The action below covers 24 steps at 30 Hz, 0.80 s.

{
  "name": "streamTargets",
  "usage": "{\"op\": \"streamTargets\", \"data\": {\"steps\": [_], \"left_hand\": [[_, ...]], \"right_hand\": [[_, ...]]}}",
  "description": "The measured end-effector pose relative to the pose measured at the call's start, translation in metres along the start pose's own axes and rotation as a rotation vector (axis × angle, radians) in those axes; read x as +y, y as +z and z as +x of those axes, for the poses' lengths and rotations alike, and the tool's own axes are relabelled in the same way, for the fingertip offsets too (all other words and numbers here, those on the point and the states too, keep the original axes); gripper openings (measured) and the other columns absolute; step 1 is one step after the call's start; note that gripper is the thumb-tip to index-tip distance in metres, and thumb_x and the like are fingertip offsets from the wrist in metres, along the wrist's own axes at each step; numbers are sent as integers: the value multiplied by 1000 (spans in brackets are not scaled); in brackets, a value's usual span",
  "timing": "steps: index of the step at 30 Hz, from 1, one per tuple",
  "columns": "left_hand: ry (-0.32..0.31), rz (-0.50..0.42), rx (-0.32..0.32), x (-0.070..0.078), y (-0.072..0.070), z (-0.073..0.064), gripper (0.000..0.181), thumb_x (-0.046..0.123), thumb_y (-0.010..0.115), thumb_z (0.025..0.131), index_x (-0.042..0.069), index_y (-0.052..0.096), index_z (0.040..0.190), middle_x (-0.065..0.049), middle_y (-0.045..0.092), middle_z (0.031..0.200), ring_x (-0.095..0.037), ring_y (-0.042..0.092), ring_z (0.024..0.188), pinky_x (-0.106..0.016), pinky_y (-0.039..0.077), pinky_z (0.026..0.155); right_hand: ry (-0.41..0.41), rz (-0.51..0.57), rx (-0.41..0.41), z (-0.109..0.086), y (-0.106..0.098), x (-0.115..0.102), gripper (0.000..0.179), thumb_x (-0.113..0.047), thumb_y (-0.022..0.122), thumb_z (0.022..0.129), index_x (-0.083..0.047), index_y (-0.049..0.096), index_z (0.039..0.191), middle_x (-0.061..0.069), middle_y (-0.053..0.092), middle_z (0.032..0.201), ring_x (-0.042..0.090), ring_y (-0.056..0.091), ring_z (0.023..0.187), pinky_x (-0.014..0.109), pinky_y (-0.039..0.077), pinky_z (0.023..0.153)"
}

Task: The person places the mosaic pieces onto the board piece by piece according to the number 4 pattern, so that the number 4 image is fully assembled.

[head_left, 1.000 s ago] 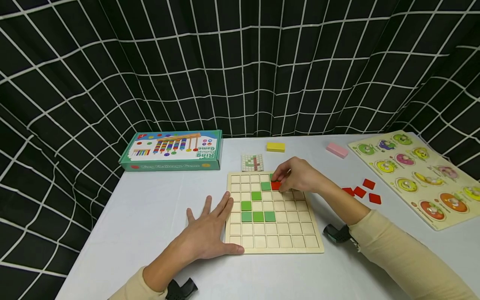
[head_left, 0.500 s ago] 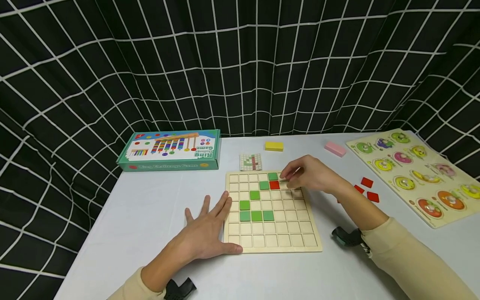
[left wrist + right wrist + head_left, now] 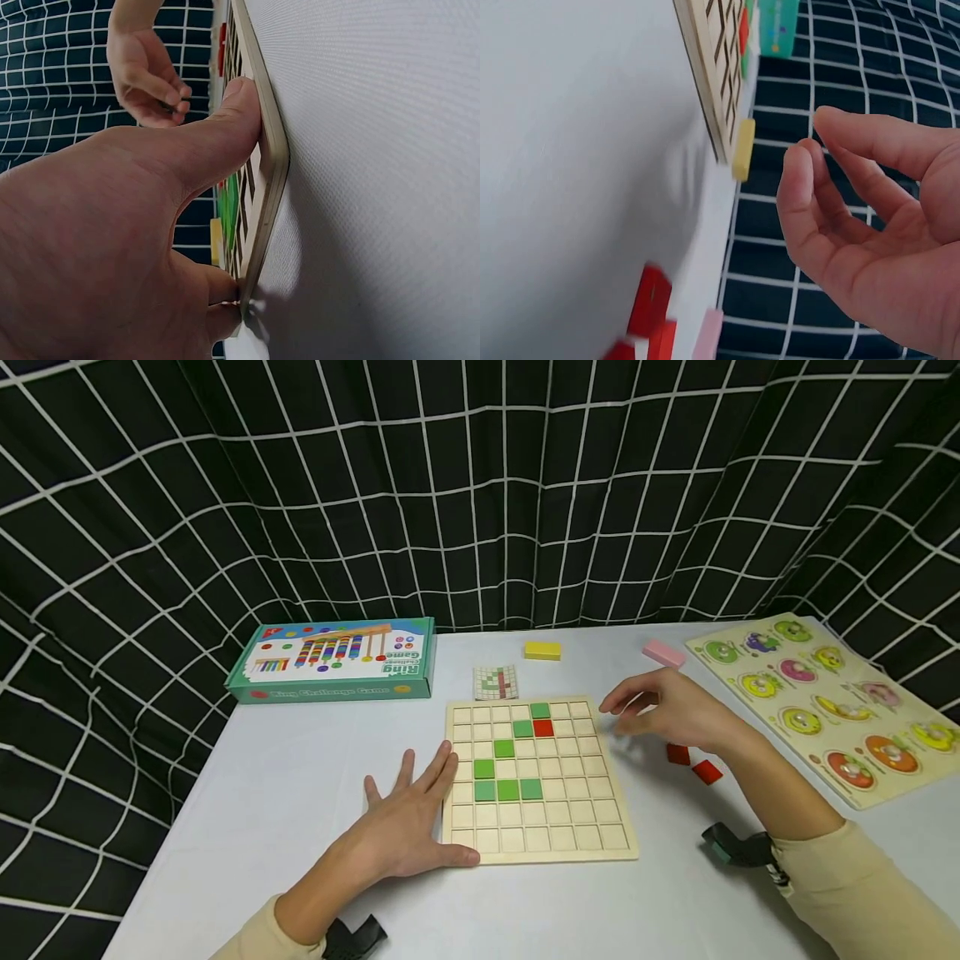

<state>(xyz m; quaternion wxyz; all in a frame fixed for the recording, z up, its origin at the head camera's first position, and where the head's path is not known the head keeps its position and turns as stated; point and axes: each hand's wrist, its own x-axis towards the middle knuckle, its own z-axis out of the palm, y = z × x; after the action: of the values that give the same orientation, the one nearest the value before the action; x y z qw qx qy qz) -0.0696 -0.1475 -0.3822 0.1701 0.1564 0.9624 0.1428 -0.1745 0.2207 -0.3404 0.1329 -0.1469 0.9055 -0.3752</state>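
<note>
My left hand [image 3: 401, 827] rests with spread fingers at the left edge of a wooden grid board [image 3: 577, 837]. In the left wrist view its thumb [image 3: 232, 120] lies on the board's top face near a corner. Several green tiles [image 3: 507, 790] and one red tile [image 3: 543, 727] sit in the board's squares. Off the board's right side hovers my right hand [image 3: 667, 710], fingers loosely bent; the right wrist view shows thumb and fingertips apart with nothing between them. Loose red tiles [image 3: 707, 772] lie on the table below that hand, some hidden by it.
Behind the board lies a small printed grid card [image 3: 495, 682], with a yellow block [image 3: 542, 651] beyond. A pink block [image 3: 663, 652] and a fruit puzzle board [image 3: 817, 727] are at the right. A green game box [image 3: 330, 662] stands back left on the white table [image 3: 315, 760].
My right hand has let go of the red tile, which stays in its square, and moved right past the board's edge. My left hand keeps its place on the board.
</note>
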Motion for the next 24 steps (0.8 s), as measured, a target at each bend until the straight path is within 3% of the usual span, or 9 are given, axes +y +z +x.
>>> {"op": "streamTargets", "data": {"steps": [10,24], "left_hand": [[-3,10,1,0,0,1,124,74,77,77,18,16,169,6,2,177,-49,6,160,-92,11,103],[-2,3,5,0,0,0,125,75,77,76,17,16,169,6,3,177,-49,6,159,-92,10,103]], "right_hand": [[41,22,-1,-20,-21,18,26,-8,79,90,-6,77,116,15,73,114,18,65,92,29,56,70],[168,22,-75,-22,-38,54,36,-6,75,89,-1,72,125,14,72,111,20,61,88,31,56,67]]}}
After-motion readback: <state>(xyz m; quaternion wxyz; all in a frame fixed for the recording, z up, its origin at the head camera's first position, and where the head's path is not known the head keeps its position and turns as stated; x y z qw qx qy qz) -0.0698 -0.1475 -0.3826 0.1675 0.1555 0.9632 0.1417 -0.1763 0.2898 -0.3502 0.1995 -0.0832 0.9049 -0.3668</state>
